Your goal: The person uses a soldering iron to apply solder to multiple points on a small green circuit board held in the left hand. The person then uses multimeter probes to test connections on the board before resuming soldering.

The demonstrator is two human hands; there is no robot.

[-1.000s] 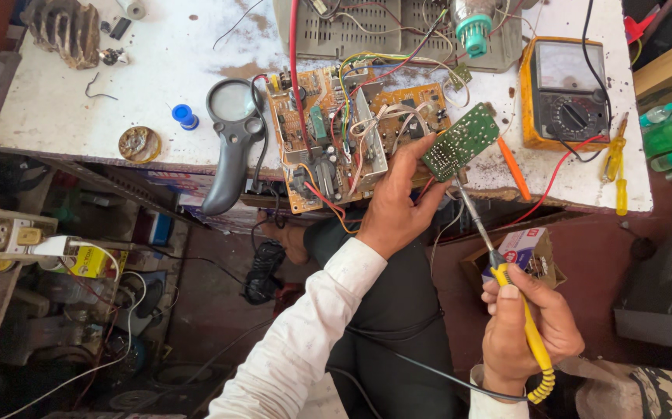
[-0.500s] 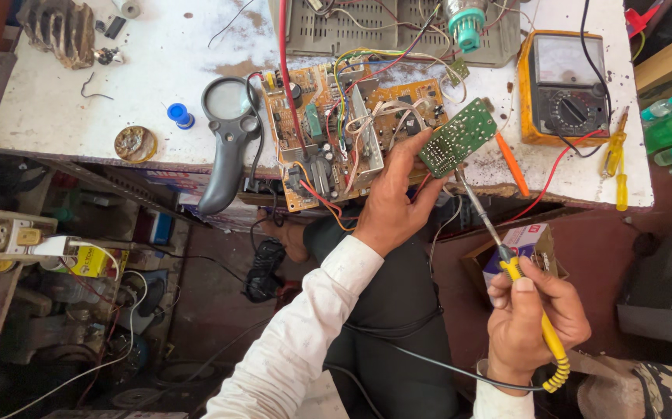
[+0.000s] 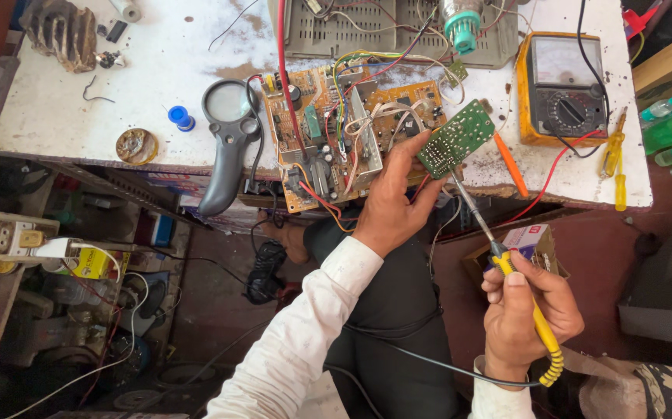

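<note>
So you've got two hands busy. Your left hand (image 3: 389, 203) is pinching the small green circuit board (image 3: 455, 137) by its lower edge, holding it tilted just past the front edge of the white workbench (image 3: 157, 85). Your right hand (image 3: 524, 310) is curled tight around the yellow handle of one soldering iron (image 3: 507, 268), and its metal tip sits right at the bottom edge of that green board.

Count-wise: one green board in hand, two bigger tan circuit boards (image 3: 328, 132) lying wired together on the bench just beside it, one magnifying glass (image 3: 227, 140), one yellow meter (image 3: 565, 89), one little blue cap (image 3: 181, 118), one orange probe (image 3: 510, 164), one yellow screwdriver (image 3: 618, 163).

Compared to half a second back, not much changed: the green board is held in the same spot and your right hand has slid a touch left and up, keeping the tip on the board.

Around you: red and black meter leads trail across the bench toward the boards, a small cardboard box (image 3: 534, 242) sits right behind the iron's shaft, and a power strip (image 3: 2, 237) hangs out on the left shelf. Your left wrist hides part of the tan boards' front corner.
</note>
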